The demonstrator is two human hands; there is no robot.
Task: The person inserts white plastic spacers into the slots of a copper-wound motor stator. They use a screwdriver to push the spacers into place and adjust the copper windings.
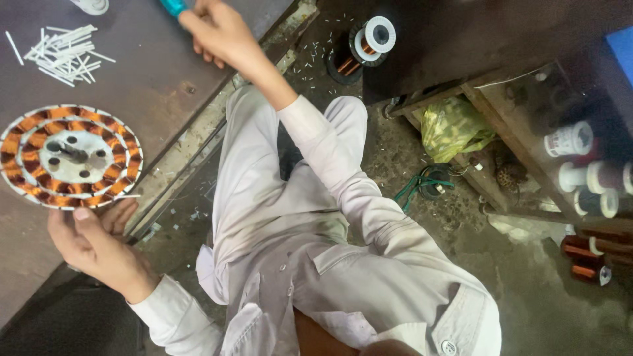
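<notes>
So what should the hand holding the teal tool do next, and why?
Probably bring the right hand and its teal-handled tool back down to the wound disc. The left hand grips the disc's near rim, a white sliver juts out there, and the tool is well away from it.

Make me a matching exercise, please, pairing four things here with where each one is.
Things:
1. copper-wound disc
2. white strips
3. wire spool
4. teal handle

Places:
A. standing on the floor
B. gripped in the right hand
C. touched at its edge by the left hand
D. lying in a loose pile on the table

Pairs: 1-C, 2-D, 3-A, 4-B
</notes>
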